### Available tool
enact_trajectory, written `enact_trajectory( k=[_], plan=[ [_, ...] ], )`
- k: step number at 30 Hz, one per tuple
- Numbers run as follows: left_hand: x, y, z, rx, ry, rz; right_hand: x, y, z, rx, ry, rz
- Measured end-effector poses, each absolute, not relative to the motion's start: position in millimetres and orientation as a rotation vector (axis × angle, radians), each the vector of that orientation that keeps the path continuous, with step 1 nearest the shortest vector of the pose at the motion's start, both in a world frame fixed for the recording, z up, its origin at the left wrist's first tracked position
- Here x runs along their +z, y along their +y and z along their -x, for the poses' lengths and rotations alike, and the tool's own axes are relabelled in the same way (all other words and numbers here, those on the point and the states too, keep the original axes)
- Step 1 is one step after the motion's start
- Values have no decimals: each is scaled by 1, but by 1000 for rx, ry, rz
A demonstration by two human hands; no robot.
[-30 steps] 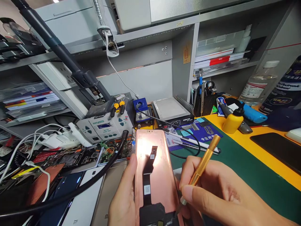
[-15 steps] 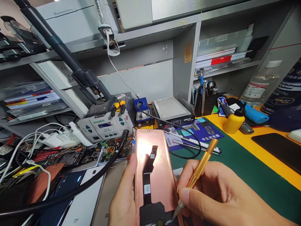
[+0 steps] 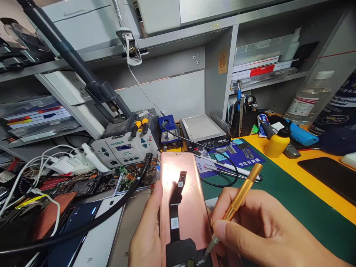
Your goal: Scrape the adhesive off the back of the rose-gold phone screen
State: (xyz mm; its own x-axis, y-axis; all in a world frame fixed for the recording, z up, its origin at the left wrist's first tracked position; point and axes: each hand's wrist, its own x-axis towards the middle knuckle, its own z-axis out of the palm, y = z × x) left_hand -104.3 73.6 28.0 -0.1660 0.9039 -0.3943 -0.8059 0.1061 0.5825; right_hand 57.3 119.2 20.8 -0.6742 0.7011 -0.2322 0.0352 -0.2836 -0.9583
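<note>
My left hand grips a copper-coloured phone screen panel by its left edge, thumb along the side. A black flex cable with small white labels runs down the panel's back to a black taped patch at its lower end. Between the thumb and fingers of my right hand is a gold-handled craft knife, held at a slant. Its tip touches the right side of the black patch. The panel's bottom end lies beyond the frame's lower edge.
A grey hot-air station and a soldering-iron holder stand behind. Tweezers and a black cable lie on the green mat. Phones, including a white one, lie at left under a thick black hose. A yellow bottle stands right.
My right hand and the knife have shifted slightly to the right, the handle's end most. The knife tip stays at the black patch, and my left hand holds the panel almost unmoved.
</note>
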Motion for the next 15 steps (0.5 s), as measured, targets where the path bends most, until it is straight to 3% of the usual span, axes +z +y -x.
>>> enact_trajectory(
  k=[15],
  plan=[
    [31, 75, 103, 1530, 837, -172, 23, 120, -57, 2048, -1510, 927]
  ],
)
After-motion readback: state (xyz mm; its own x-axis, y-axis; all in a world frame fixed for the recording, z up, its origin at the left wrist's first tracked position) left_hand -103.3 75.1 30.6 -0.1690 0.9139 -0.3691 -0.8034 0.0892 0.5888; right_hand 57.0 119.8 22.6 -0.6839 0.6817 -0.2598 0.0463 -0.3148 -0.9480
